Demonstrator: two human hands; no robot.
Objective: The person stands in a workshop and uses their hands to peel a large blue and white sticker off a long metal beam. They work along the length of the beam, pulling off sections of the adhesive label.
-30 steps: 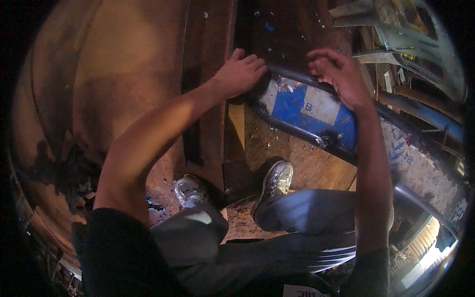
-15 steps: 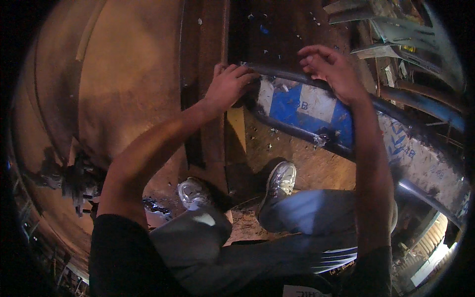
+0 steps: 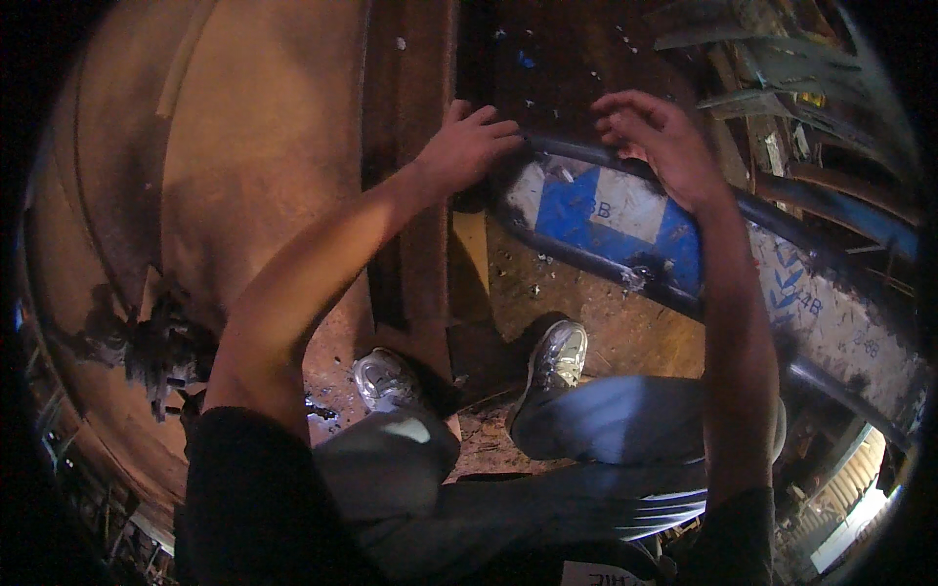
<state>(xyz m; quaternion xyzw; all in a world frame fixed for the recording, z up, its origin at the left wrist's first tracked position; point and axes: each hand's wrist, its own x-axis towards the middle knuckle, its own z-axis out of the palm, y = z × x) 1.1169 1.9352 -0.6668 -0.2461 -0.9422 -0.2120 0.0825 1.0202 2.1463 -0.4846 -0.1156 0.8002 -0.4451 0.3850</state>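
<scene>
A long, dark-rimmed metal channel with worn blue-and-white patches slants from the middle toward the lower right. By its left end is my left hand, fingers spread, with the fingertips close to the dark rim; whether they touch it I cannot tell. My right hand hovers over the channel's far rim, its fingers loosely bent and apart, with nothing visible in them. My right forearm crosses above the channel and hides part of it. A roundish dark fitting sits on the near rim.
A large brown metal sheet fills the left, beside a dark upright strip. Bent metal scraps lie piled at the upper right. My shoes stand on the rusty, littered floor. A dark clump of parts lies at the left.
My left hand has lifted from the channel's end region and its fingers have spread, shifting slightly right and farther away. My right hand has barely moved. The whole view has shifted slightly.
</scene>
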